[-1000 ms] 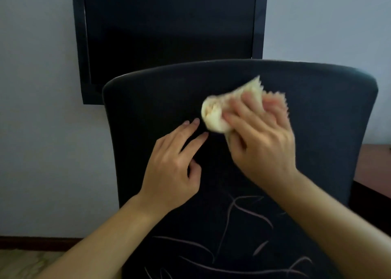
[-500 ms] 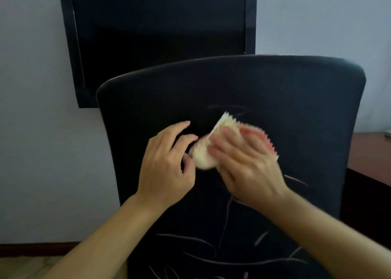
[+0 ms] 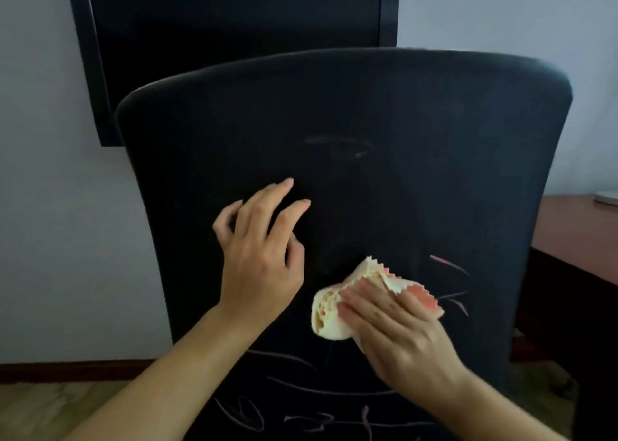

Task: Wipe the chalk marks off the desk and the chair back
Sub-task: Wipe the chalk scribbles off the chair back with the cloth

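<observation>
- Chair back [image 3: 434,132], dark and broad, filled the middle of the frame, its curved top edge running from the upper left toward the upper right.
- Left hand [image 3: 257,260] lay against the chair back a little left of centre, empty, its fingers [image 3: 287,206] loosely spread and pointing up and to the right, gripping nothing.
- Right hand [image 3: 398,333] sat lower and to the right, pressed flat on a crumpled cloth [image 3: 331,316] and holding it against the dark fabric.
- The cloth was pale yellow with a pink, zigzag-cut edge showing past the fingertips; its bunched end stuck out to the left of the hand.
- Pinkish chalk marks [image 3: 448,280] remained on the chair back just right of the cloth, and more chalk lines [image 3: 301,383] looped across the lower part of the frame beneath both forearms.
- A faint smudge [image 3: 337,146] of pale chalk showed in the upper middle of the chair back, well above both hands.
- A black framed panel [image 3: 234,22] hung on the grey wall [image 3: 40,206] behind the chair, in the upper left and upper middle of the frame.
- A reddish-brown desk [image 3: 575,233] stood at the right edge, partly hidden by the chair; whether it bore chalk could not be told.
- A small pale object [image 3: 607,197] lay on the desk at the far right edge, too cut off to identify.
</observation>
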`<state>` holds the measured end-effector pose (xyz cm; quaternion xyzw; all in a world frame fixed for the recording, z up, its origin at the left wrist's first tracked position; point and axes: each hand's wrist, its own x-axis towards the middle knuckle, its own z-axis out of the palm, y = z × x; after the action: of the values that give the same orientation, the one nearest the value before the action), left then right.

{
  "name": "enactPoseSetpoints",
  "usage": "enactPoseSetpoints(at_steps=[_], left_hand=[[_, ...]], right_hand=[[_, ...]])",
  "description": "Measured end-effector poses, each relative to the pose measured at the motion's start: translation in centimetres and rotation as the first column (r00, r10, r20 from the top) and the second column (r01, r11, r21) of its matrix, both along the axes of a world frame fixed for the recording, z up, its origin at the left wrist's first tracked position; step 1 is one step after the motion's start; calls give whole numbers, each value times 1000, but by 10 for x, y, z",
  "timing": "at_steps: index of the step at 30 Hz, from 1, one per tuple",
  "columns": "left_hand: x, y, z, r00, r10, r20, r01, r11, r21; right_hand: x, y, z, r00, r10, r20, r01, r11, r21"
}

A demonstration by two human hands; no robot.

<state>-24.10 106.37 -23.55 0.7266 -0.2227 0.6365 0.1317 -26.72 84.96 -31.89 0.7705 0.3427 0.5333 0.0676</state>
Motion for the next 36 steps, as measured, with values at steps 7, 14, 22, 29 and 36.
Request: enactPoseSetpoints(at_steps=[7, 14, 22, 29, 36], left_hand=[[-6, -10, -18, 999, -46, 19, 45, 999, 25], [-4, -38, -31, 969, -245, 17, 238, 952, 193], [6, -46, -35, 986, -167, -18, 166, 948, 272], [13, -55, -40, 983, -181, 11, 172, 951, 256], [14, -50, -36, 978, -208, 23, 194, 941, 277]], right_hand=[[3, -6, 126, 962, -55, 269, -18, 965, 263], [-14, -33, -10, 1000, -31, -6, 31, 998, 57], [-4, -80, 67, 988, -80, 134, 51, 977, 207], [-5, -66, -19, 996, -71, 61, 53, 965, 257], [-14, -84, -55, 992, -43, -116, 55, 993, 102]])
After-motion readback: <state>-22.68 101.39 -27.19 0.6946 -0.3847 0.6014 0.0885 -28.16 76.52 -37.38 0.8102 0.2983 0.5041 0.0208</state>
